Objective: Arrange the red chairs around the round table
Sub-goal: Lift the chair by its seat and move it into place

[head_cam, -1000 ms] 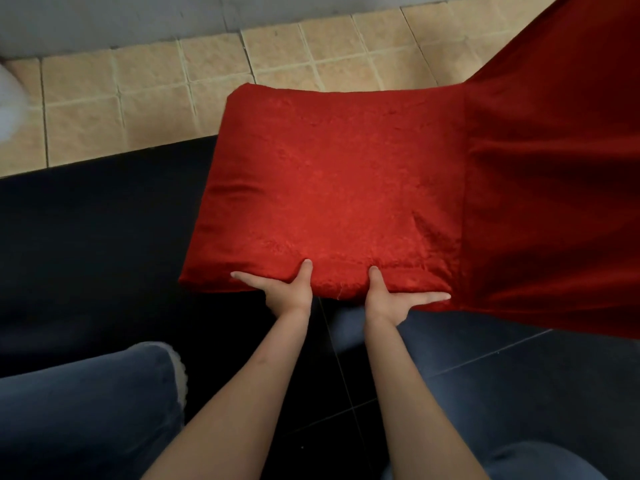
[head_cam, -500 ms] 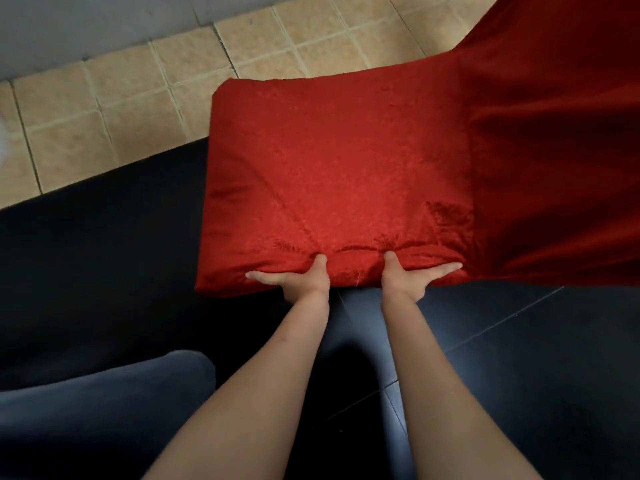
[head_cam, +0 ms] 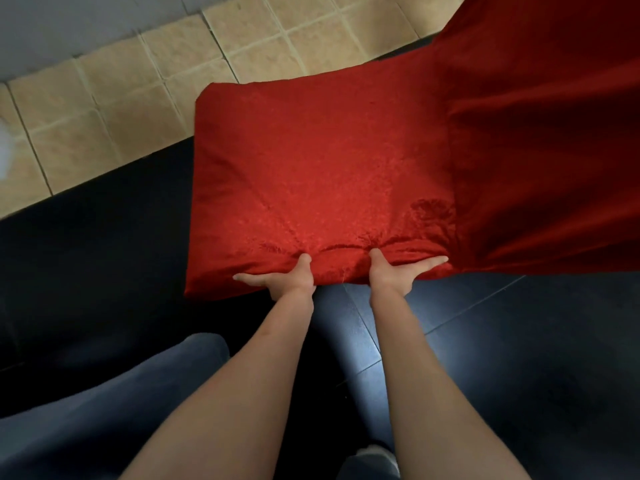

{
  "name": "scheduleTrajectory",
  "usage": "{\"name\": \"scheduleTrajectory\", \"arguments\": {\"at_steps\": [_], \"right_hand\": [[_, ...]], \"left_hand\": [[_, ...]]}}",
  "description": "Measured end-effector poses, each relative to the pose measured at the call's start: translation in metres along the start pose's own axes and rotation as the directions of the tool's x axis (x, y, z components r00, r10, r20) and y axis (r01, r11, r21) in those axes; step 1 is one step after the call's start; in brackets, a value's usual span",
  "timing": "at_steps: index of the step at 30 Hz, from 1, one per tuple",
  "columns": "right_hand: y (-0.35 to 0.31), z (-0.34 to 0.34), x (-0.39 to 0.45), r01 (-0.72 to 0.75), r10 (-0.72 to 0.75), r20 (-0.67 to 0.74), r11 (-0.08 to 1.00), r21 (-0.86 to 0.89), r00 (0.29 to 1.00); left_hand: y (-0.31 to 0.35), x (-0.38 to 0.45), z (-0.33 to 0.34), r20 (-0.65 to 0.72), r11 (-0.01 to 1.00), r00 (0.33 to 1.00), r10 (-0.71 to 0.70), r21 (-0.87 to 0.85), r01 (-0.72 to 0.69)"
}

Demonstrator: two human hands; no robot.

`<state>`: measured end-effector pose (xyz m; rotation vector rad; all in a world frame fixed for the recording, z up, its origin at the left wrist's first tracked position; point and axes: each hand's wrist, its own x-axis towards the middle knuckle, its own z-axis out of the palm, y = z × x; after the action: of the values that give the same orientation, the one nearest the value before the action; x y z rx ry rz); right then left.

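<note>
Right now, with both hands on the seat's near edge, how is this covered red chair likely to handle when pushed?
The red chair probably slides as one stiff piece. Its loose cover bunches under the left hand and right hand, so grip may slip. The glossy dark floor likely offers little friction.

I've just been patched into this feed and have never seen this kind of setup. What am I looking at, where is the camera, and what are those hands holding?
There is no machine here: a person is working with bare hands, and the single camera sits on their head, looking forward and down. So the two forearms coming up from the bottom are their own. The left hand and the right hand both grip the near edge of the seat of a red covered chair, thumbs on top and fingers underneath, bunching the fabric. The chair's back rises at the right. Below is dark glossy floor, with beige tiles further away. The person's jeans show at bottom left. No round table is in view.
</note>
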<state>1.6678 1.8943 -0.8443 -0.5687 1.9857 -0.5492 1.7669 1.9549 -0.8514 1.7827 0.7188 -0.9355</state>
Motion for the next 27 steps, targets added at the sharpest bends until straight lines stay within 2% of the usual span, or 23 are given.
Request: {"name": "scheduleTrajectory", "arguments": {"at_steps": [16, 27], "right_hand": [[-0.012, -0.007, -0.119, -0.125, 0.121, -0.052, 0.989, -0.077, 0.991], [-0.009, -0.01, -0.194, -0.189, 0.171, -0.121, 0.97, -0.153, 0.978]], "left_hand": [[0.058, -0.043, -0.093, -0.067, 0.988, 0.994, -0.087, 0.122, 0.095], [0.086, -0.074, -0.158, -0.127, 0.985, 0.986, -0.11, 0.117, 0.125]]}}
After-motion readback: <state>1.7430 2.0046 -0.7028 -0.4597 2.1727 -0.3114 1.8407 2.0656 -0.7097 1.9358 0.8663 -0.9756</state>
